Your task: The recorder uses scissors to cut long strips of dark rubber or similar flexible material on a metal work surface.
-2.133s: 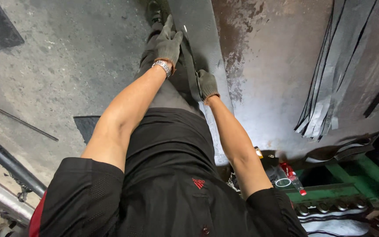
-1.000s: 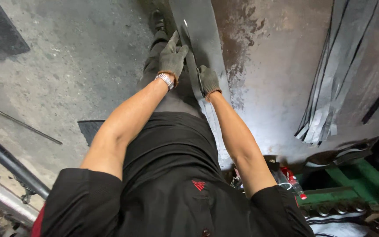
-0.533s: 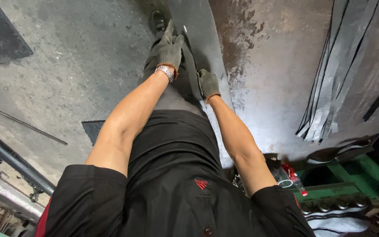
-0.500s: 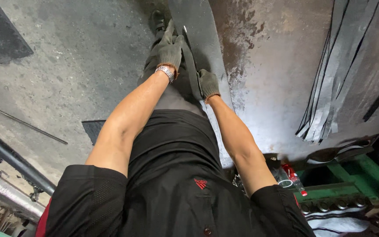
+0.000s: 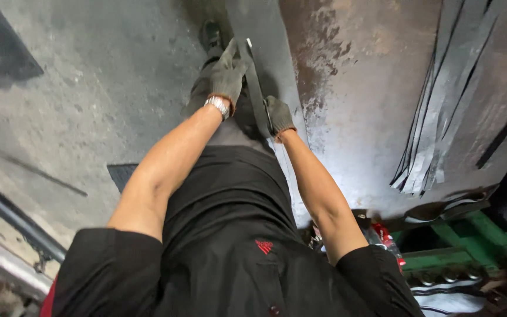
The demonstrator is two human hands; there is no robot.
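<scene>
I look straight down my own body at a dark steel sheet (image 5: 277, 53) lying beside my legs. A narrow dark metal strip (image 5: 254, 82) runs along its left edge. My left hand (image 5: 227, 73), in a grey work glove with a metal watch at the wrist, lies on the strip's far part with fingers stretched forward. My right hand (image 5: 277, 115), also gloved, is closed around the strip's near end. My black shoe (image 5: 210, 36) shows just beyond the left hand.
A wide rusty steel plate (image 5: 371, 88) fills the right side, with a bundle of thin cut metal strips (image 5: 441, 111) lying on it. Green machine framing (image 5: 470, 246) sits at lower right. Grey concrete floor (image 5: 89, 88) spreads left, with a dark pipe (image 5: 13, 217) at the lower left.
My left hand has slid a little farther forward along the strip. My right hand has stayed on the near end.
</scene>
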